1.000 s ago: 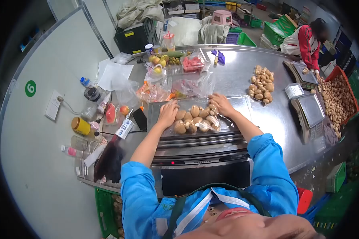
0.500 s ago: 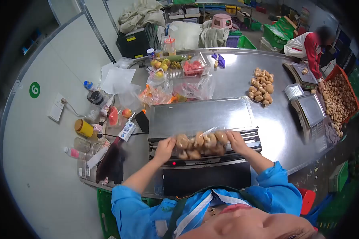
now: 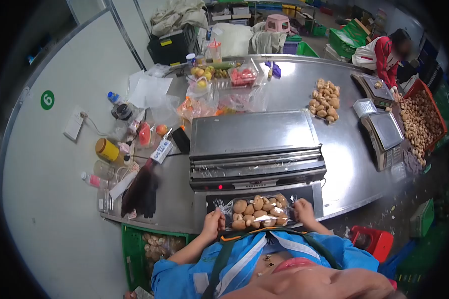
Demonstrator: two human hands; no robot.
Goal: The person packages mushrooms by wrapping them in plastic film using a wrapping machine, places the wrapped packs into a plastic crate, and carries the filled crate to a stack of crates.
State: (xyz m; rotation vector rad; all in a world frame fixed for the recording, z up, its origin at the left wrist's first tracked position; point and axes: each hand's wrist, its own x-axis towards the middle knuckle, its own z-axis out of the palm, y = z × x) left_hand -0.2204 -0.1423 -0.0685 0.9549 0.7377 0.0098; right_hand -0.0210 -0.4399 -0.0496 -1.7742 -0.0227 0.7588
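A tray of brown mushrooms under clear film (image 3: 258, 212) lies at the black plate on the front of the wrapping machine (image 3: 254, 134), close to my body. At its left end my left hand (image 3: 213, 221) has its fingers closed on the film. My right hand (image 3: 303, 210) is closed on the film at the right end. Behind the tray, the machine shows a red light and loose film across its rollers. Another tray of mushrooms (image 3: 325, 101), looking uncovered, sits on the metal table (image 3: 349, 184) to the right.
Two scales (image 3: 382, 130) (image 3: 373, 91) and an orange crate of mushrooms (image 3: 418, 88) are at the right, where a co-worker (image 3: 385, 59) leans in. Fruit, bags, a dark glove (image 3: 140, 192) and jars (image 3: 106, 148) crowd the left. A green crate (image 3: 134, 249) stands below the table's edge.
Both my hands have come down toward my body with the wrapped tray, from above the rollers to the machine's front plate. The view has shifted slightly, and the green crate's mushrooms now show.
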